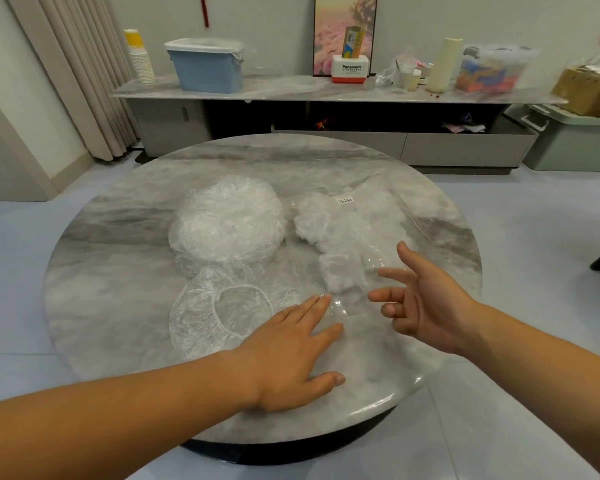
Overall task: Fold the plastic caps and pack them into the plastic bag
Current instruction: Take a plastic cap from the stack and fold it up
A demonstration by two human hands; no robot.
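Under left hand (291, 348), fingers straight and flat: near edge of plastic bag (347, 223). Over bag: right hand (426, 299), loosely spread, gripping nothing. Left of left hand: unfolded cap (201, 317).

table (118, 271): glossy, smooth grey-white marble look
caps (227, 220): thin, clear, crinkled plastic film
bag (371, 237): clear, glossy plastic
bin (207, 72): matt blue plastic
floor (516, 237): smooth pale tiles
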